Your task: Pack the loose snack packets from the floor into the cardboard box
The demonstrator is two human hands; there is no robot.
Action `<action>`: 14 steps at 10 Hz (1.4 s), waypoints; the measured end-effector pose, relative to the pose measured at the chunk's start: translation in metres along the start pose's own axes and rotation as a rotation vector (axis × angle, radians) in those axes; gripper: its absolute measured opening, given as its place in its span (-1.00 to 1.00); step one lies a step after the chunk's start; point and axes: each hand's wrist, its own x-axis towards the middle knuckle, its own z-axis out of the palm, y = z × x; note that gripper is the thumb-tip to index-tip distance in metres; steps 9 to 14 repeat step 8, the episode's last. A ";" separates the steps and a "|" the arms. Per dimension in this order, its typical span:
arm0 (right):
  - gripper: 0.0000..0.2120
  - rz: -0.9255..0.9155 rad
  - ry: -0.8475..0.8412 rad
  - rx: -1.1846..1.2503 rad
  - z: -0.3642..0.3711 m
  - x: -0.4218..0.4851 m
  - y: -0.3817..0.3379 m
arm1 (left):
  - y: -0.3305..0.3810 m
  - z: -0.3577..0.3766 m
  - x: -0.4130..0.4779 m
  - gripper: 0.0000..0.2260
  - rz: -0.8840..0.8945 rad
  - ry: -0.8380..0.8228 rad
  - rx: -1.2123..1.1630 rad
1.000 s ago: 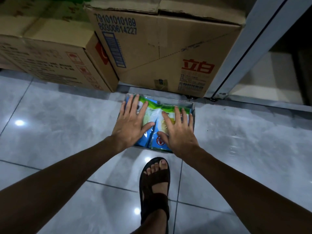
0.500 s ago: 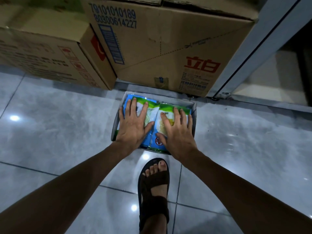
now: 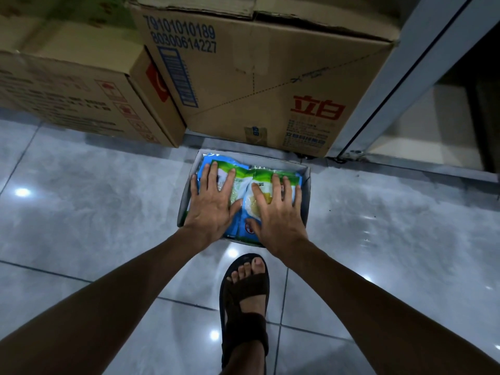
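snack packets (image 3: 243, 175) lie in a small cardboard box (image 3: 305, 196) on the glossy grey tiled floor (image 3: 94, 198), before large cartons (image 3: 270, 85). left hand (image 3: 211, 209) and right hand (image 3: 280, 215) press flat on them, fingers (image 3: 213, 174) spread straight.

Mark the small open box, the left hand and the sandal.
small open box (image 3: 306, 198): head view, on its right wall.
left hand (image 3: 213, 209): head view, on the back of the hand.
sandal (image 3: 250, 289): head view, on the front strap behind the toes.
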 end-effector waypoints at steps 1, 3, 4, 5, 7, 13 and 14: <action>-0.23 -0.004 -0.016 0.021 -0.004 -0.002 0.001 | -0.002 -0.005 -0.002 -0.39 0.000 -0.018 -0.030; -0.21 0.003 -0.055 0.085 -0.028 -0.005 0.004 | -0.003 -0.034 -0.007 -0.32 -0.010 -0.033 -0.031; -0.19 -0.001 -0.057 0.103 -0.040 -0.008 0.006 | -0.002 -0.047 -0.010 -0.37 -0.017 -0.025 -0.041; -0.22 0.005 -0.021 0.124 -0.063 -0.012 0.008 | 0.002 -0.071 -0.013 -0.38 0.004 -0.070 -0.034; -0.46 -0.057 0.037 0.073 -0.114 -0.031 0.025 | 0.036 -0.135 -0.017 -0.45 0.075 -0.058 -0.062; -0.50 -0.054 -0.018 0.105 -0.132 -0.041 0.038 | 0.051 -0.160 -0.022 -0.47 0.104 -0.141 -0.120; -0.50 -0.054 -0.018 0.105 -0.132 -0.041 0.038 | 0.051 -0.160 -0.022 -0.47 0.104 -0.141 -0.120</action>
